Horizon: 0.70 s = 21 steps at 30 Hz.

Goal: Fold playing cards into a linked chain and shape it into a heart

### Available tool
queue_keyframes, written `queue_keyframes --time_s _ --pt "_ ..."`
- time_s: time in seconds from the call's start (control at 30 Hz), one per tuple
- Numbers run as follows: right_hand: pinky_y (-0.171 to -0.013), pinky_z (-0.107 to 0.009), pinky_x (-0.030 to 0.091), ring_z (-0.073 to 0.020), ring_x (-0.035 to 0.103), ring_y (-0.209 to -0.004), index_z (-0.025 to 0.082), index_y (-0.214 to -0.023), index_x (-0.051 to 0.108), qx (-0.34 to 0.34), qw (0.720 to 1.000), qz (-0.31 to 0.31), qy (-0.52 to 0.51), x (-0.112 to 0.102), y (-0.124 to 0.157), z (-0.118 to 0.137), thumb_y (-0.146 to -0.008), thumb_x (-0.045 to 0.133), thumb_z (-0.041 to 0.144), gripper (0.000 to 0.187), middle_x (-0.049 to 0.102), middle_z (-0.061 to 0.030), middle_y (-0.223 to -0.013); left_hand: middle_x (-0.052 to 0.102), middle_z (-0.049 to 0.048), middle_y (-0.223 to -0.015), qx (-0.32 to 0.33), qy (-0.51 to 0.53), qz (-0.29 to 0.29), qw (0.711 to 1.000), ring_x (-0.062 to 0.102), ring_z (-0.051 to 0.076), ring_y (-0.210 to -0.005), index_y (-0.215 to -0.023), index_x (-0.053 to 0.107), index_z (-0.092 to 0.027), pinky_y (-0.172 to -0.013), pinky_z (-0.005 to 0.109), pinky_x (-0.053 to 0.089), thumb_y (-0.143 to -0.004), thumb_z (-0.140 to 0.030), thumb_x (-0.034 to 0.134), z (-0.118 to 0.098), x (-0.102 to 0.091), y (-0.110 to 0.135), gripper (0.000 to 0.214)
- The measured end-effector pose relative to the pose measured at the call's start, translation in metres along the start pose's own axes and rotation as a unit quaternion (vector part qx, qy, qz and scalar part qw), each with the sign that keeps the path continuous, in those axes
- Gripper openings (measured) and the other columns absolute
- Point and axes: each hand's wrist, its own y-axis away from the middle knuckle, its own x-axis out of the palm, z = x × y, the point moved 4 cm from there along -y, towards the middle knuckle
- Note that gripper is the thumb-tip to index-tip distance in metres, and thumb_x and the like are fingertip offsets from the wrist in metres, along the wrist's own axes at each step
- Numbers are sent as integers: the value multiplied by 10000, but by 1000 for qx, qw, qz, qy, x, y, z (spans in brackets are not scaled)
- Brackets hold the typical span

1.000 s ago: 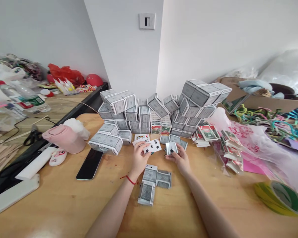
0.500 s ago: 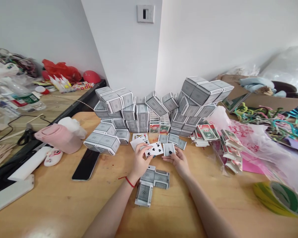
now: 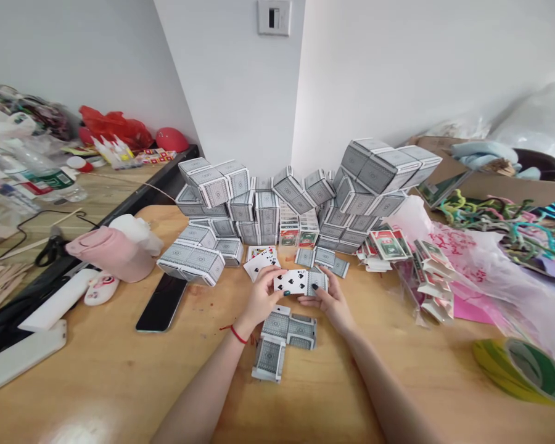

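Between thumb and fingers my left hand [image 3: 263, 292] pinches a face-up spade playing card [image 3: 290, 282]. My right hand [image 3: 329, 299] is closed on a folded card piece [image 3: 315, 281] with a grey patterned back. The spade card's right edge meets or overlaps that piece; which one lies on top I cannot tell. Just below my hands, joined folded cards [image 3: 274, 333] lie flat on the table. Behind my left hand are loose face-up cards [image 3: 259, 262]. More folded grey card pieces [image 3: 324, 257] rest beyond my right hand.
Stacked blocks built of folded cards [image 3: 267, 211] stand along the back. A phone [image 3: 161, 303] and a pink roll [image 3: 112, 253] lie to the left. On the right are card boxes [image 3: 390, 244], a plastic bag [image 3: 472, 259] and a yellow-green tape roll [image 3: 513, 370].
My left hand has moved slightly right and levelled the spade card, bringing it against the grey piece in my right hand. The gap between them has closed.
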Motion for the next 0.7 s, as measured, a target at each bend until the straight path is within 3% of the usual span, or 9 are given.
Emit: queue_keyframes --time_s 0.07,0.17,0.3,0.37,0.43,0.53,0.7 --pt "-632 -416 532 -214 665 -625 307 -1197 261 5 1000 15 4 3 2 0 -677 620 368 635 632 -9 -840 449 78 -1189 -36 63 13 997 453 206 -1092 -1071 546 -198 -910 339 393 -671 -116 568 4 0 0 409" --pt "-627 -399 524 -208 661 -614 284 -1168 273 15 998 57 9 8 5 -1 -703 587 400 573 639 -2 -739 462 66 -1233 -82 127 7 988 453 202 -1108 -1140 489 -202 -938 342 361 -695 -122 524 8 2 0 453" --pt "-565 -364 516 -191 646 -551 271 -1098 295 9 997 78 17 13 5 -6 -733 539 436 469 636 8 -692 504 56 -1186 -107 123 -30 986 461 191 -1095 -1148 454 -207 -916 325 375 -694 -134 518 12 5 0 464" --pt "-498 -318 499 -169 622 -484 269 -1074 307 4 997 69 24 15 4 -8 -754 494 459 417 620 27 -644 540 58 -1103 -122 93 -37 987 531 171 -969 -1125 448 -201 -811 291 437 -714 -194 530 13 7 0 419" --pt "-447 -279 472 -151 595 -436 267 -1078 309 -6 998 53 41 16 2 -10 -766 463 471 403 603 39 -612 574 41 -954 -146 67 -26 987 569 121 -714 -1077 450 -193 -616 236 464 -735 -269 529 15 7 1 359" --pt "-423 -268 454 -152 583 -431 266 -1152 277 -12 996 34 78 16 -1 -13 -767 457 476 474 580 42 -589 535 -22 -688 -173 48 9 984 445 59 -434 -989 456 -184 -396 177 357 -750 -324 512 16 7 1 282" --pt "-486 -285 479 -160 590 -584 262 -1077 388 -33 995 -4 96 11 -4 -15 -737 516 446 407 580 6 -740 462 -57 -570 -175 35 33 983 405 57 -384 -941 446 -182 -349 163 315 -751 -294 502 13 3 1 228"
